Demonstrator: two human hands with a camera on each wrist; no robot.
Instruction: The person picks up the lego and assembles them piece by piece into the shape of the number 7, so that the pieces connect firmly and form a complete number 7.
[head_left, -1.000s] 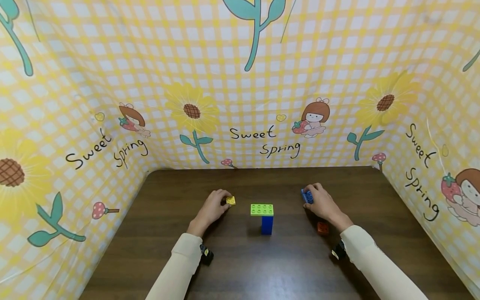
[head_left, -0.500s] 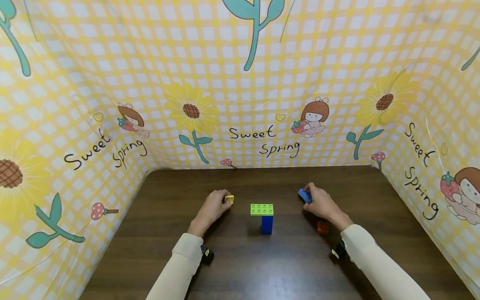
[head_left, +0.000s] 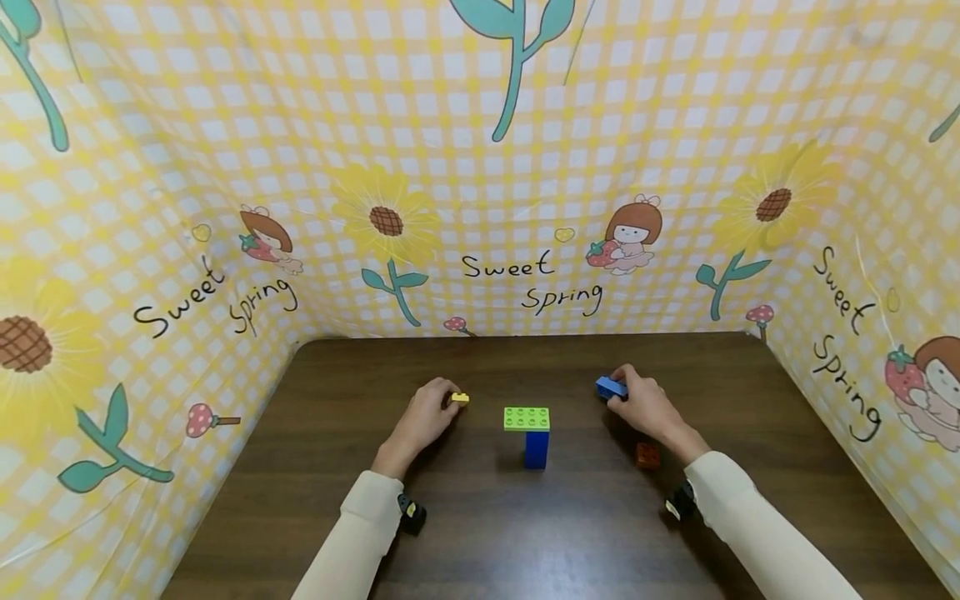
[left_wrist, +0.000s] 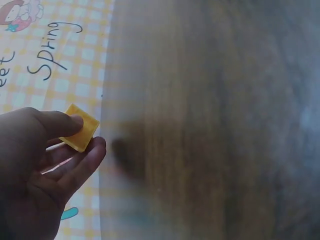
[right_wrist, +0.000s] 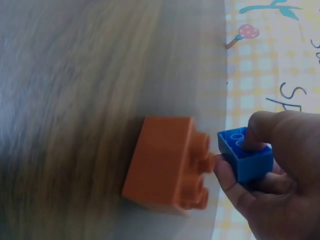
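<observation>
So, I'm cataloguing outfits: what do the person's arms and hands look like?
The left sleeve and right sleeve are long, plain and cream. The left hand and right hand wear no gloves. A small black device and a second device, both with yellowish patches, sit where the sleeves end.

Forearms [head_left: 352, 525] well apart, left fingers [left_wrist: 82, 167] pinching, right fingers [right_wrist: 233, 187] pinching

Blue tower [head_left: 536, 450] midway, free room either side, orange block [right_wrist: 157, 165] near right fingers [right_wrist: 234, 187]
</observation>
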